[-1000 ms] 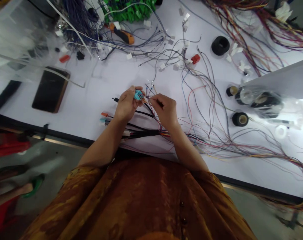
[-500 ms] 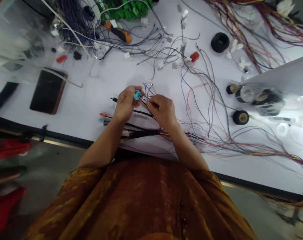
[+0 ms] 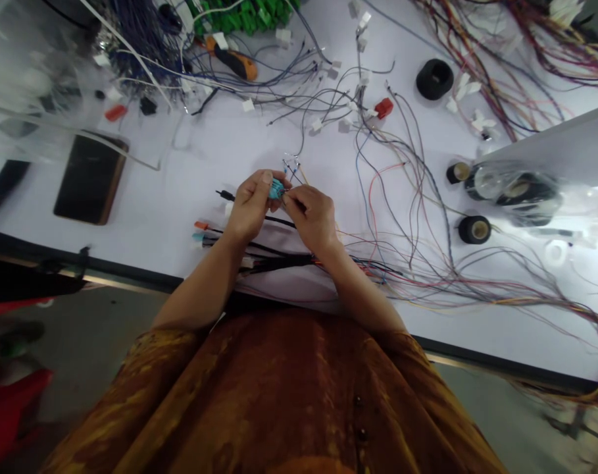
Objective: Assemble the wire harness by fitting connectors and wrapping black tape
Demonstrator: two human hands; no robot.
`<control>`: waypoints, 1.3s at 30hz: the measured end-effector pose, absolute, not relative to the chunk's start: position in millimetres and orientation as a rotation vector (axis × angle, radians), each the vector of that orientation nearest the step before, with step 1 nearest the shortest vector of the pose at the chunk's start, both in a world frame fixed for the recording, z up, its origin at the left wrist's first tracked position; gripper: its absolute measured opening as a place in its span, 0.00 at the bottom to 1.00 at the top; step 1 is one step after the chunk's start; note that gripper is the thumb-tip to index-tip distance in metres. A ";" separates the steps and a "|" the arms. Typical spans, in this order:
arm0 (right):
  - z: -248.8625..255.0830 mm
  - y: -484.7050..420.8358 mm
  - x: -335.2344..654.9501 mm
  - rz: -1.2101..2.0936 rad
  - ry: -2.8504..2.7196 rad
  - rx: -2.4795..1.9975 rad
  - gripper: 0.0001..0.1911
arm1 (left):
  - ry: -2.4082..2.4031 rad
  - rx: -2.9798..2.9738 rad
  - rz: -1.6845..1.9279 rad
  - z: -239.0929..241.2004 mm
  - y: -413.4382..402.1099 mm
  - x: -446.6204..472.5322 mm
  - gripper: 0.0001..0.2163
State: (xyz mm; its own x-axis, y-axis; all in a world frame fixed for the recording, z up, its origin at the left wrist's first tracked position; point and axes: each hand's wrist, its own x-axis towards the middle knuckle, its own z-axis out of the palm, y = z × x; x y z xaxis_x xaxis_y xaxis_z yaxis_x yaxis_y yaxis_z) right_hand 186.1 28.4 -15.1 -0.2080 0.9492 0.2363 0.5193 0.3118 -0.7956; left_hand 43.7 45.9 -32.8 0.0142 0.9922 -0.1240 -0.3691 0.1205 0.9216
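My fingers cover most of the teal plug (image 3: 277,189); its pin holes and the thin wire (image 3: 299,172) ends are too small to tell.

A dark phone (image 3: 89,178) lies flat near the left end of the white bench (image 3: 190,164), just below a clear plastic box (image 3: 27,85). Further back, an orange-handled screwdriver (image 3: 234,62) rests beside a heap of green connectors (image 3: 239,13) and a thick bundle of bluish wires (image 3: 141,33). A small red connector (image 3: 383,107) sits among loose white ones. To the right there is a black tape roll (image 3: 434,79), two smaller rolls (image 3: 475,230) near a clear bag (image 3: 516,187), and a tangle of reddish wires (image 3: 500,46) at the far corner.
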 end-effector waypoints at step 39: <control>8.1 46.6 246.1 1.317 -2.243 -1.623 0.07 | 0.761 0.541 1.038 -25.2 51.1 36.5 0.22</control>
